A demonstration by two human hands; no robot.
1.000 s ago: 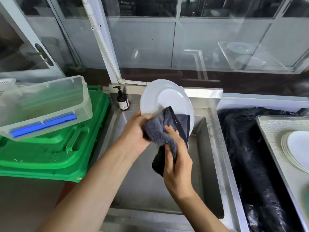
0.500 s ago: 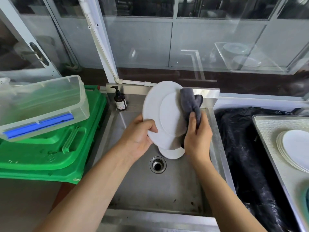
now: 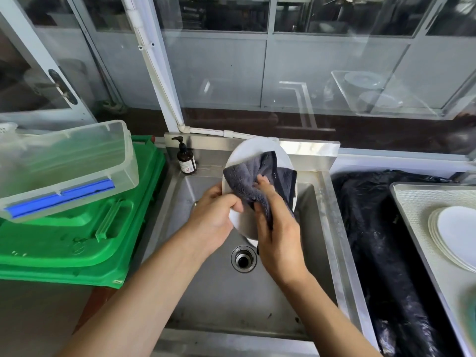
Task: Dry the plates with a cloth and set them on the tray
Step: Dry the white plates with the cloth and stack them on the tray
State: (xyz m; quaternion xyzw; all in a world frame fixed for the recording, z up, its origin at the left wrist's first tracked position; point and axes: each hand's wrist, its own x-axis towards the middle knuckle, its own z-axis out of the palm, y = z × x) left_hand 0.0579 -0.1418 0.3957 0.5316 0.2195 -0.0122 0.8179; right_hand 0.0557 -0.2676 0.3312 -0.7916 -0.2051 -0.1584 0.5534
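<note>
We hold the plate (image 3: 253,153) up over the sink (image 3: 332,228), tipped on its edge. Our left hand (image 3: 213,222) grips the plate's near left rim, thumb curled over the front. Our right hand (image 3: 277,235) is closed on the cloth (image 3: 247,181) and presses it flat on the plate's face.

Half a second ago the cloth was bunched at the plate's far right edge. Now it is spread across the middle of the plate. A second ago it hung down by the bottom edge. So the cloth has gone round the plate, and we think the wiping of this face is nearly done. The back may still be wet; we cannot see it.

A small bit of white shows just under the plate, above the drain (image 3: 243,258). It may be another plate in the sink, but we cannot tell.

The tray (image 3: 412,202) is to the right of the sink, past a black bag (image 3: 381,240). A stack (image 3: 453,233) of plates already lies on it. Our plate is well apart from the tray and must go there next.

To the left of the sink are a green crate (image 3: 77,240), a clear box (image 3: 64,161) and a soap bottle (image 3: 186,158).
</note>
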